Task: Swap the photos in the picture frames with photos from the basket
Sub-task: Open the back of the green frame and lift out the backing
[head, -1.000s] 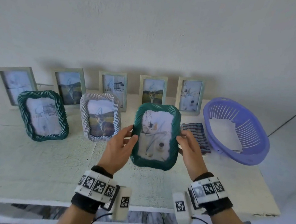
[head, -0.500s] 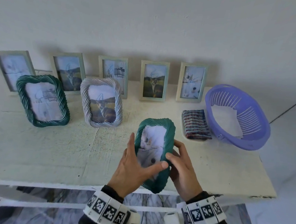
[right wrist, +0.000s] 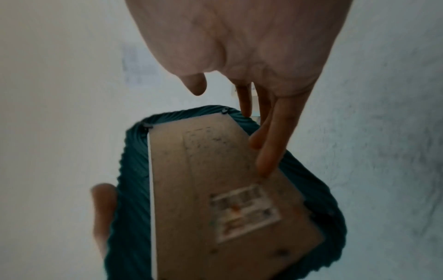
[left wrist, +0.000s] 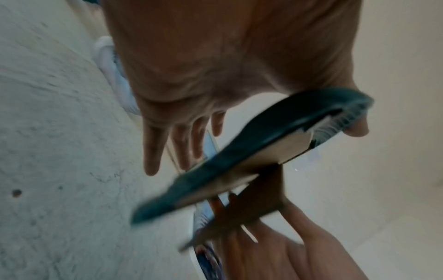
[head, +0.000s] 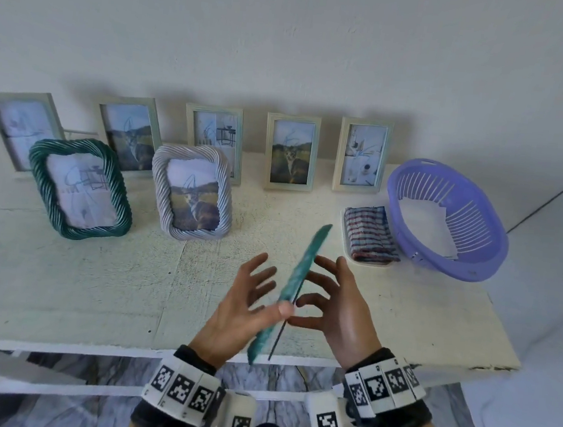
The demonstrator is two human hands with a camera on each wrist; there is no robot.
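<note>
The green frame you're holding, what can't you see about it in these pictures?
- Its photo: the green frame is edge-on in the head view, and the right wrist view shows only its cardboard back.
- The label on the back: too blurred to read.
- The left hand's grip: the left wrist view is motion-blurred.
- The frame's lower end: cut off by the right wrist view's bottom edge.
</note>
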